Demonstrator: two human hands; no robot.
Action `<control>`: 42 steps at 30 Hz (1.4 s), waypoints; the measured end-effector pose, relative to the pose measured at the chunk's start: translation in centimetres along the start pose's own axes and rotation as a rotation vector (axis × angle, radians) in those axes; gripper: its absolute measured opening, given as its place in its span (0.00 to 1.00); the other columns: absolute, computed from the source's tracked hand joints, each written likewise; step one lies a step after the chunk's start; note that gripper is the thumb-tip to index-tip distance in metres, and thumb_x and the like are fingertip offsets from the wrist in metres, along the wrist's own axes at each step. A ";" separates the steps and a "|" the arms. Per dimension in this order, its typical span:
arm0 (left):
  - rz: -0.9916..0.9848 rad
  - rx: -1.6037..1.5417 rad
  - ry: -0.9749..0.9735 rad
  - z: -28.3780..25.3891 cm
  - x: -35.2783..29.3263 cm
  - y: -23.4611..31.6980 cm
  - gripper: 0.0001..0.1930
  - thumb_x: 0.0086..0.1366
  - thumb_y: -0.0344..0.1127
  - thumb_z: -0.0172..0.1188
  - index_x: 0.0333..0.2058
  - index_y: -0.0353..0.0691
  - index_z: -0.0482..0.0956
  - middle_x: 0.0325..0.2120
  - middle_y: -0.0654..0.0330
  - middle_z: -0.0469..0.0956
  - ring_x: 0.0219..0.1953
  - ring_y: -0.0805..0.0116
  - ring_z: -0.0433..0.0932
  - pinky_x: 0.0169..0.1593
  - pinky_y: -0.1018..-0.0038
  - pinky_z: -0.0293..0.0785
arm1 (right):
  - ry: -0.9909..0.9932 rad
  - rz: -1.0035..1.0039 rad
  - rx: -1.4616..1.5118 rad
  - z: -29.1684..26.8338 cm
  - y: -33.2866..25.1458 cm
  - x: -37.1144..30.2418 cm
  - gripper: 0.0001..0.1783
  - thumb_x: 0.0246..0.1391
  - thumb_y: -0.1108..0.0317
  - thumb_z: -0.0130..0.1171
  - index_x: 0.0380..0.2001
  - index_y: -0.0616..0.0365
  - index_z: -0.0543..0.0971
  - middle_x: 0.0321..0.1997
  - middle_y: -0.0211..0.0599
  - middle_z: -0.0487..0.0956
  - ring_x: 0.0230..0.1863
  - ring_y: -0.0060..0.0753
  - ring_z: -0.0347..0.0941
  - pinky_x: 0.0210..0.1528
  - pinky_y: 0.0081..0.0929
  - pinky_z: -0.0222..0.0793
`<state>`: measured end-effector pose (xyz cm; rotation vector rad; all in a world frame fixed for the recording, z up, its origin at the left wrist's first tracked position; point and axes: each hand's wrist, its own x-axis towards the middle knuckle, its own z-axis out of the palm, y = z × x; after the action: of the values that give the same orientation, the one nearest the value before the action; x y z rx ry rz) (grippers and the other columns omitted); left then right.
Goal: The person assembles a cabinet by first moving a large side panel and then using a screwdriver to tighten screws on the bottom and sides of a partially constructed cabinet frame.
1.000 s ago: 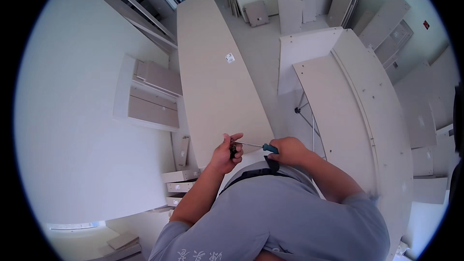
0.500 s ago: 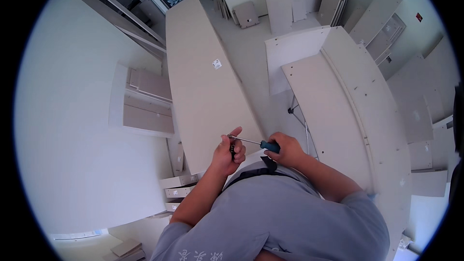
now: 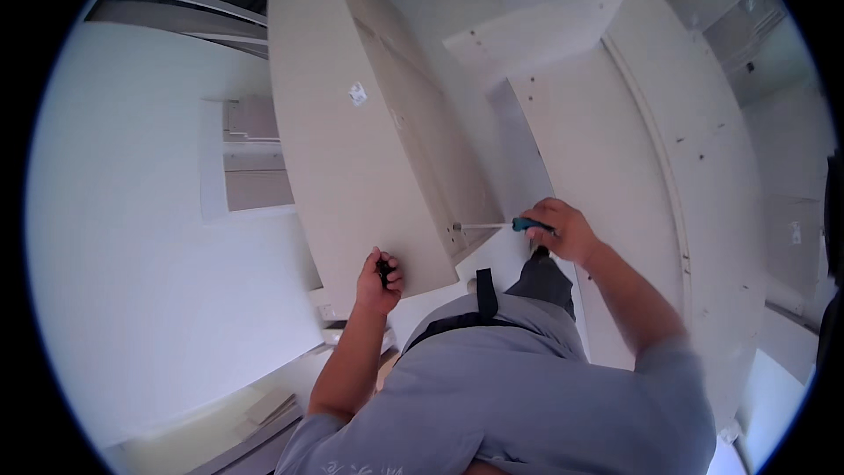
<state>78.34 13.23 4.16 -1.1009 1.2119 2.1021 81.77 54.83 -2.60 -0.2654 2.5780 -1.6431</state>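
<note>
Left hand [image 3: 378, 288] curled nearly closed around small dark pieces [image 3: 384, 273], too small to identify, a person in a gray shirt [image 3: 492, 387] leans over the near end of a long pale box [image 3: 334, 149]. That hand appears above the box's top face; whether it touches the face cannot be told. The box stretches away from the body, its far end leaning left, with a white label [image 3: 357, 94] on top and dark holes [image 3: 453, 240] near the close end of its right side.

Right of the left hand, a teal-handled screwdriver [image 3: 524, 224] lies crosswise in front of the person, its long axis nearly level and cutting across the run of the box. The slim shaft points left, its tip just beside the holes; contact cannot be confirmed. The right hand [image 3: 567, 233], the nearer of the two to the tool, has its fingers wrapped around the handle at the outer end, well apart from the left. Farther right, a pale cabinet [image 3: 607, 176] of joined panels stands beside the right forearm [image 3: 637, 299].
</note>
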 end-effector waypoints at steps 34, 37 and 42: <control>-0.109 0.316 0.287 3.7 1.8 1.1 0.27 0.70 0.65 0.52 0.20 0.54 0.65 0.12 0.70 0.61 0.09 0.78 0.54 0.11 0.82 0.47 | -0.991 0.912 0.592 3.8 1.9 11.2 0.20 0.60 0.52 0.62 0.35 0.62 0.83 0.39 0.52 0.84 0.42 0.47 0.82 0.42 0.45 0.76; -0.102 0.342 0.260 3.9 1.5 1.4 0.26 0.70 0.64 0.54 0.23 0.51 0.65 0.14 0.68 0.63 0.10 0.77 0.56 0.13 0.80 0.48 | -0.737 0.306 -0.210 4.6 0.5 10.0 0.19 0.61 0.52 0.61 0.35 0.59 0.83 0.38 0.48 0.84 0.45 0.47 0.81 0.45 0.44 0.76; -0.094 0.316 0.241 3.6 1.4 1.5 0.25 0.70 0.64 0.54 0.23 0.52 0.65 0.14 0.69 0.62 0.10 0.77 0.56 0.13 0.81 0.47 | -0.734 -0.078 -0.330 3.1 -1.0 11.0 0.16 0.58 0.55 0.65 0.35 0.58 0.80 0.31 0.45 0.82 0.40 0.45 0.81 0.42 0.44 0.76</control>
<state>74.98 15.62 4.76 -1.2572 1.5108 1.6707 71.59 49.64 -2.72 -0.8188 2.2349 -0.8699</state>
